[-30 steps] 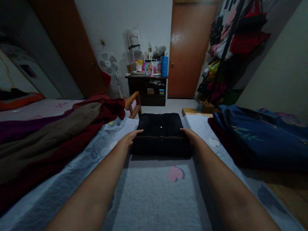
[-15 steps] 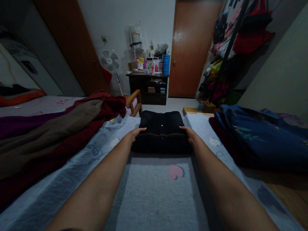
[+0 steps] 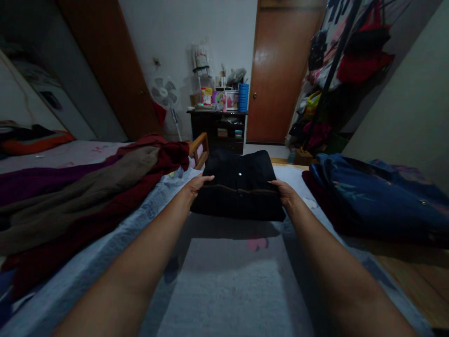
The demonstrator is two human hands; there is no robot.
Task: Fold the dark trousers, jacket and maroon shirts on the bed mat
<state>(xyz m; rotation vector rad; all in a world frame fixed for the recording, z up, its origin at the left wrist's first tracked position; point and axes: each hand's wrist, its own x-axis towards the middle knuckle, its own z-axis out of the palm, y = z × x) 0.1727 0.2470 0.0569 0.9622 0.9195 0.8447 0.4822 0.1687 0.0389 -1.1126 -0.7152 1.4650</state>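
Note:
A black garment (image 3: 242,201), folded into a rectangle with buttons down its front, is held between my two hands above the bed. My left hand (image 3: 199,183) grips its left edge, thumb on top and the other fingers hidden underneath. On the opposite edge my right hand (image 3: 282,191) is closed in the same way. The garment tilts a little and casts a shadow on the pale bedsheet (image 3: 231,290), which has a pink heart print partly in that shadow.
To the right lies a stack of folded clothes with a blue denim garment (image 3: 379,196) on top. Loose maroon and brown clothes (image 3: 133,168) spread over the left side. Beyond the bed stand a fan (image 3: 165,91), a dark cabinet (image 3: 215,126) and a wooden door (image 3: 280,79).
Both hands have raised the folded black garment off the sheet, and its right side has swung slightly. The shadow below it has grown. My view has shifted a little.

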